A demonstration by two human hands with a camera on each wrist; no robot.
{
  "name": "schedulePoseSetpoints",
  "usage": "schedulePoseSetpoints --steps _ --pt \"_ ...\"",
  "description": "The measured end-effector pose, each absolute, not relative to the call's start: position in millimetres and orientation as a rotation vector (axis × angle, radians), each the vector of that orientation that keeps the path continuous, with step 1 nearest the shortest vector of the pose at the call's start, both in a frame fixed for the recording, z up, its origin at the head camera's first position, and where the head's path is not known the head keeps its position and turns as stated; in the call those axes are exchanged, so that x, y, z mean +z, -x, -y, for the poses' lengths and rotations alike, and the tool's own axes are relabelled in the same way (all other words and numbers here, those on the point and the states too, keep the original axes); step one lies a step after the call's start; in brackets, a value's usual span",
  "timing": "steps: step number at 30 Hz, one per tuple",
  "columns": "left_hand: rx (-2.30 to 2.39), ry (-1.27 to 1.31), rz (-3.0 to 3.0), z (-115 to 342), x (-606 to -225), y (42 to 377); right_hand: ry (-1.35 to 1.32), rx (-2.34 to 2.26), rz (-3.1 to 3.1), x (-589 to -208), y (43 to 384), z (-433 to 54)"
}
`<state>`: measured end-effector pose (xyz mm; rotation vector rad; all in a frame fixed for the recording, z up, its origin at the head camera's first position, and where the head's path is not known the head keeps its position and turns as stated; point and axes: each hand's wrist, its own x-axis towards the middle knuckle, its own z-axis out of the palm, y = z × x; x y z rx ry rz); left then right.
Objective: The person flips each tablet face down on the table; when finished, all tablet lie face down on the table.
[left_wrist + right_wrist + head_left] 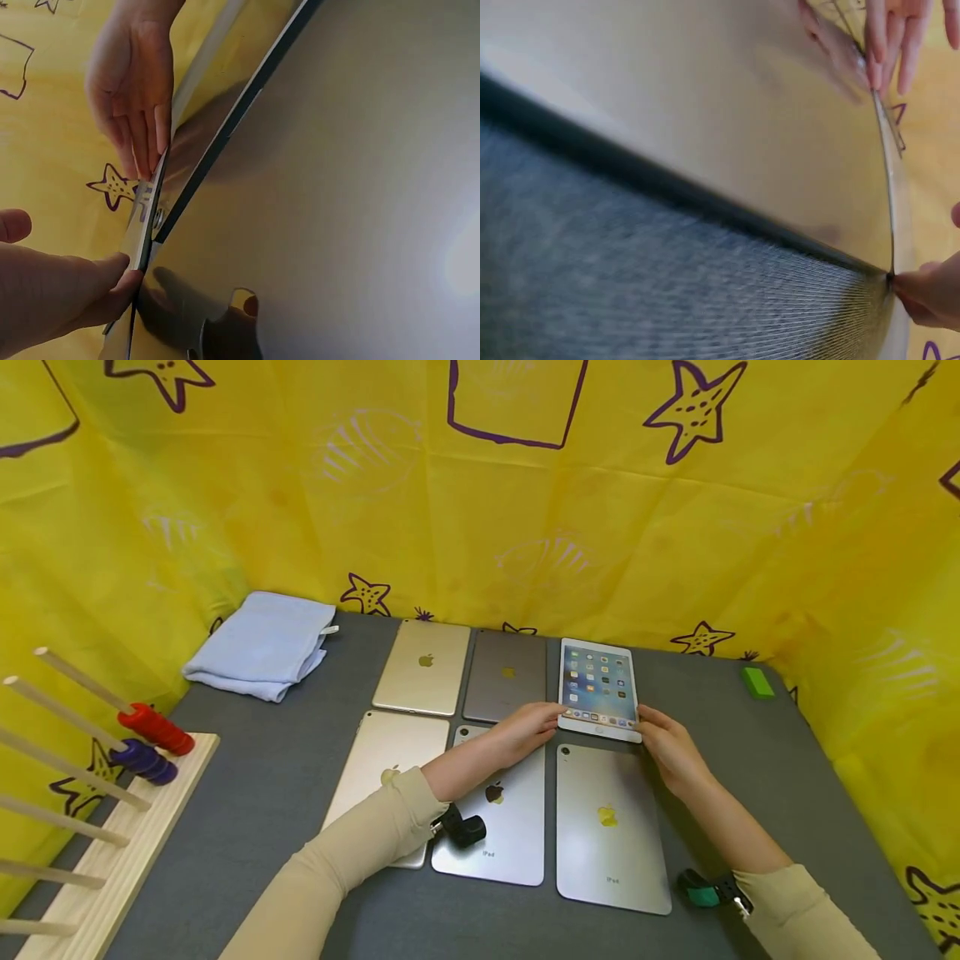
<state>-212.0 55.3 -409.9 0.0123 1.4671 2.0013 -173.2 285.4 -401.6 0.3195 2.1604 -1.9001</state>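
A white tablet [600,685] with its lit-looking screen of app icons facing up lies in the back row, at the right end. My left hand [525,731] pinches its left edge near the lower corner. On the opposite edge my right hand [671,747] grips the lower right corner between thumb and fingers. Below it, face down, is a silver tablet [615,860]; another silver tablet [517,852] lies partly under my left forearm. In the left wrist view, thumb and fingers of the left hand [60,300] meet at the thin edge.
A gold tablet [408,672] and a dark grey tablet [513,660] lie face down at the back. Another gold tablet [390,743] is partly hidden by my sleeve. A folded blue cloth [262,639], a wooden peg rack [161,802] and a green block [757,683] stand around them.
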Motion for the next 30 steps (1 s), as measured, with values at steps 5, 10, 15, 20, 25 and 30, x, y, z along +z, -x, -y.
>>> schedulePoseSetpoints --steps 5,10,15,20,25,30 --pt "2.099 0.089 -1.341 -53.6 -408.9 215.8 -0.327 -1.892 -2.161 -400.8 173.9 -285.7" --pt "2.166 0.108 -1.285 -49.5 -411.7 217.4 -0.316 -1.851 -2.192 -402.1 175.2 -287.7" --pt "2.149 0.080 -1.330 -48.7 -413.2 218.3 -0.297 -1.831 -2.206 -403.2 175.7 -289.6" --pt "2.103 0.037 -1.439 -50.9 -414.7 218.5 -0.287 -1.814 -2.213 -404.6 175.0 -288.5" --pt "2.024 -0.132 -1.791 -50.7 -414.8 218.0 -0.268 -1.807 -2.196 -405.8 174.8 -282.9" --pt "1.811 -0.405 -2.316 -45.6 -408.7 214.9 -0.258 -1.836 -2.173 -406.7 177.5 -275.1"
